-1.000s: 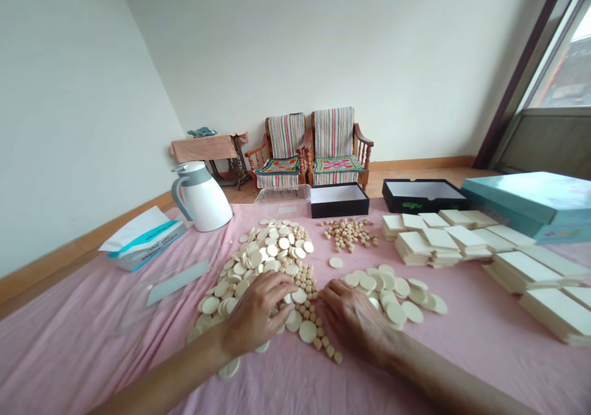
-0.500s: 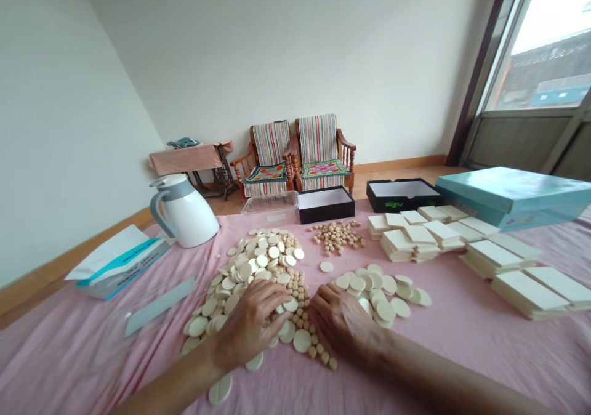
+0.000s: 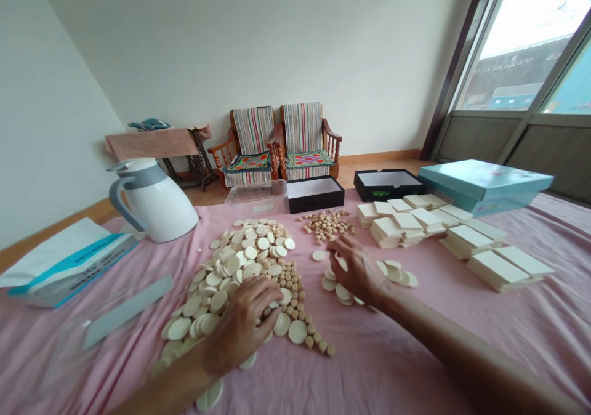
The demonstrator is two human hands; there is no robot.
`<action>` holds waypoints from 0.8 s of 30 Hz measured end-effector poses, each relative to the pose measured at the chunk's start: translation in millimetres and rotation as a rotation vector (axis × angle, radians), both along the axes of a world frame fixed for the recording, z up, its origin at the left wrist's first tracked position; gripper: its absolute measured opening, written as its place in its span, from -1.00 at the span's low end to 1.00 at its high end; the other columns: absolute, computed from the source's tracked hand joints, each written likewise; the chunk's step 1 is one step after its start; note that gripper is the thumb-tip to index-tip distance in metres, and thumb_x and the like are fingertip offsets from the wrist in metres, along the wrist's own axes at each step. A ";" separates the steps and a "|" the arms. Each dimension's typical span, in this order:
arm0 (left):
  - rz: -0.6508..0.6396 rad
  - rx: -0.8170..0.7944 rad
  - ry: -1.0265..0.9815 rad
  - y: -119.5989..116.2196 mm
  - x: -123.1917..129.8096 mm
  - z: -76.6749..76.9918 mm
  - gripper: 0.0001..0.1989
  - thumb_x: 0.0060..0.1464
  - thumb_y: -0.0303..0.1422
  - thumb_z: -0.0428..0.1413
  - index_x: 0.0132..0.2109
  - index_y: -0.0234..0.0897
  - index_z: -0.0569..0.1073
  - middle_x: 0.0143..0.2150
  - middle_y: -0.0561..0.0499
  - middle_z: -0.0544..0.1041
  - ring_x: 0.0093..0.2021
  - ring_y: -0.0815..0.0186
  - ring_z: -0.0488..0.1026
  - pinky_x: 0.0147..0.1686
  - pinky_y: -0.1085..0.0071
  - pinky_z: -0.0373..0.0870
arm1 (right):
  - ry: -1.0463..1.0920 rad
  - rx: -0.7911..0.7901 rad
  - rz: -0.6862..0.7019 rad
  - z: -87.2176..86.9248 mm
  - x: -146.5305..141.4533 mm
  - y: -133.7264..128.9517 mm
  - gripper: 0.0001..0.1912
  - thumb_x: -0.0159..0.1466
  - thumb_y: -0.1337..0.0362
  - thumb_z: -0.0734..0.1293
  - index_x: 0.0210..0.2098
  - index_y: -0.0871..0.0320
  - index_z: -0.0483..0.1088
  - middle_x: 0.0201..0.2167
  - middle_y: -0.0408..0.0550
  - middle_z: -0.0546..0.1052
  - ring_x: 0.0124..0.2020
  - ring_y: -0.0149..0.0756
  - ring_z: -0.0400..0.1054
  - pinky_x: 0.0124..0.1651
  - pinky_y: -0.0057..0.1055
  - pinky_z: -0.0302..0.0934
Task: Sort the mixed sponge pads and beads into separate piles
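The camera sits on my head and looks forward and down from just above my hands [image 3: 298, 286], which come in close at the bottom of the frame. The wide view takes in the pink cloth [image 3: 415, 359] spread out beneath them, then runs on across the room to the two armchairs [image 3: 277, 147] against the far wall [image 3: 258, 45], with the window [image 3: 517, 45] off to the right.

L hand [image 3: 240, 327], R hand [image 3: 357, 271], L forearm [image 3: 170, 390], R forearm [image 3: 462, 353] all bare.
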State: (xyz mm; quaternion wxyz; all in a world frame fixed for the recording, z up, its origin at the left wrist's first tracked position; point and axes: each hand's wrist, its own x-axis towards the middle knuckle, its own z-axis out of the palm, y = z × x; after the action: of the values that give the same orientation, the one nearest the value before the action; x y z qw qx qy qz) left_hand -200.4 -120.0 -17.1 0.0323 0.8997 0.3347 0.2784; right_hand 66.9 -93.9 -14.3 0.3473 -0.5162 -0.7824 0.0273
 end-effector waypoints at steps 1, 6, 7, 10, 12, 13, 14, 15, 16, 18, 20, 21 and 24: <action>0.001 -0.005 -0.005 0.1 -0.2 -0.8 -0.85 0.15 -0.53 0.03 -0.18 -0.24 0.43 -0.19 -0.04 0.48 -0.13 0.23 0.42 -0.10 0.24 0.38 | 0.020 -0.005 -0.034 0.5 8.2 8.0 -0.82 0.20 0.49 0.19 -0.29 0.18 0.37 -0.31 -0.03 0.42 -0.30 -0.33 0.29 -0.24 -0.43 0.15; 0.001 0.015 -0.014 -1.9 -1.0 -2.2 -0.83 0.14 -0.56 0.01 -0.19 -0.23 0.42 -0.19 -0.03 0.47 -0.14 0.24 0.42 -0.10 0.26 0.39 | 0.018 -0.106 -0.099 -0.3 37.5 47.5 -0.84 0.14 0.47 0.21 -0.35 0.18 0.39 -0.39 -0.10 0.45 -0.43 -0.40 0.30 -0.33 -0.48 0.15; -0.002 0.021 -0.015 -2.5 -1.2 -2.2 -0.82 0.14 -0.56 0.01 -0.18 -0.23 0.42 -0.19 -0.03 0.47 -0.13 0.24 0.42 -0.09 0.27 0.39 | -0.003 -0.108 -0.120 0.6 40.1 55.1 -0.85 0.13 0.47 0.22 -0.37 0.18 0.40 -0.40 -0.10 0.45 -0.43 -0.39 0.30 -0.34 -0.48 0.14; -0.010 0.015 -0.019 -3.3 -2.0 -2.6 -0.83 0.17 -0.55 0.00 -0.17 -0.24 0.42 -0.19 -0.04 0.47 -0.12 0.25 0.41 -0.07 0.27 0.39 | -0.074 -0.104 -0.199 5.6 42.2 74.8 -0.84 0.14 0.46 0.22 -0.36 0.19 0.42 -0.39 -0.07 0.46 -0.40 -0.37 0.31 -0.30 -0.46 0.14; -0.020 0.003 -0.022 -3.3 -2.5 -3.3 -0.84 0.19 -0.54 -0.01 -0.17 -0.25 0.41 -0.19 -0.05 0.46 -0.12 0.25 0.41 -0.08 0.27 0.38 | -0.076 -0.102 -0.244 9.7 38.8 81.0 -0.81 0.15 0.44 0.24 -0.27 0.20 0.45 -0.33 -0.03 0.48 -0.37 -0.36 0.33 -0.27 -0.46 0.15; -0.025 -0.003 -0.023 -3.2 -2.8 -3.7 -0.85 0.20 -0.53 -0.02 -0.17 -0.25 0.41 -0.19 -0.05 0.46 -0.12 0.24 0.40 -0.08 0.27 0.37 | -0.061 -0.093 -0.251 11.9 35.1 80.8 -0.79 0.16 0.43 0.24 -0.24 0.20 0.45 -0.31 -0.01 0.49 -0.36 -0.36 0.34 -0.25 -0.45 0.16; -0.029 -0.009 -0.021 -3.1 -2.9 -4.0 -0.85 0.20 -0.53 -0.02 -0.17 -0.25 0.41 -0.19 -0.04 0.46 -0.12 0.24 0.40 -0.07 0.26 0.36 | -0.047 -0.085 -0.240 14.2 29.9 78.2 -0.79 0.17 0.43 0.24 -0.23 0.20 0.46 -0.30 -0.01 0.50 -0.35 -0.36 0.35 -0.25 -0.46 0.16; -0.032 -0.014 -0.018 -3.2 -2.9 -4.2 -0.86 0.20 -0.53 -0.02 -0.17 -0.25 0.40 -0.19 -0.04 0.45 -0.12 0.24 0.40 -0.07 0.25 0.36 | -0.041 -0.087 -0.204 16.6 23.1 73.3 -0.81 0.19 0.43 0.24 -0.25 0.20 0.46 -0.32 -0.02 0.51 -0.36 -0.36 0.35 -0.26 -0.47 0.16; -0.032 -0.019 -0.015 -3.3 -2.9 -4.3 -0.86 0.21 -0.52 -0.01 -0.17 -0.25 0.40 -0.19 -0.04 0.45 -0.12 0.24 0.40 -0.06 0.25 0.35 | -0.047 -0.103 -0.138 19.1 14.7 66.7 -0.82 0.19 0.43 0.23 -0.29 0.20 0.47 -0.35 -0.04 0.51 -0.37 -0.37 0.35 -0.28 -0.48 0.16; -0.026 -0.031 -0.013 -3.5 -2.4 -4.3 -0.87 0.21 -0.52 -0.01 -0.18 -0.25 0.40 -0.18 -0.04 0.45 -0.11 0.24 0.39 -0.05 0.24 0.34 | -0.111 -0.193 0.060 23.7 -5.3 51.5 -0.81 0.18 0.47 0.22 -0.37 0.20 0.47 -0.43 -0.08 0.52 -0.41 -0.40 0.36 -0.33 -0.50 0.14; -0.023 -0.037 -0.017 -3.5 -1.8 -4.3 -0.87 0.22 -0.51 -0.01 -0.18 -0.26 0.40 -0.18 -0.04 0.45 -0.11 0.24 0.38 -0.05 0.24 0.33 | -0.198 -0.255 0.246 26.1 -26.7 39.0 -0.75 0.13 0.54 0.23 -0.30 0.19 0.49 -0.37 -0.08 0.55 -0.37 -0.39 0.38 -0.31 -0.51 0.15; -0.023 -0.039 -0.019 -3.4 -1.5 -4.3 -0.87 0.22 -0.52 -0.01 -0.18 -0.25 0.40 -0.18 -0.04 0.45 -0.12 0.24 0.38 -0.06 0.24 0.33 | -0.238 -0.254 0.298 26.3 -36.8 35.5 -0.68 0.11 0.58 0.22 -0.26 0.19 0.49 -0.32 -0.05 0.55 -0.33 -0.38 0.39 -0.29 -0.51 0.16; -0.030 -0.036 -0.024 -3.3 -1.0 -4.2 -0.87 0.23 -0.51 -0.02 -0.17 -0.25 0.40 -0.19 -0.04 0.44 -0.13 0.25 0.37 -0.06 0.24 0.32 | -0.369 -0.234 0.311 23.1 -60.4 35.7 -0.58 0.08 0.64 0.18 -0.16 0.22 0.46 -0.23 0.04 0.54 -0.23 -0.31 0.39 -0.24 -0.46 0.17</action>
State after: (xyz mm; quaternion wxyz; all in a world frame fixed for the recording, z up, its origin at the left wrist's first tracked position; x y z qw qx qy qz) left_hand -201.5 -123.3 -21.3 0.0567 0.9004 0.3259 0.2826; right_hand 6.4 -58.2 8.8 0.1284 -0.4227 -0.8939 0.0762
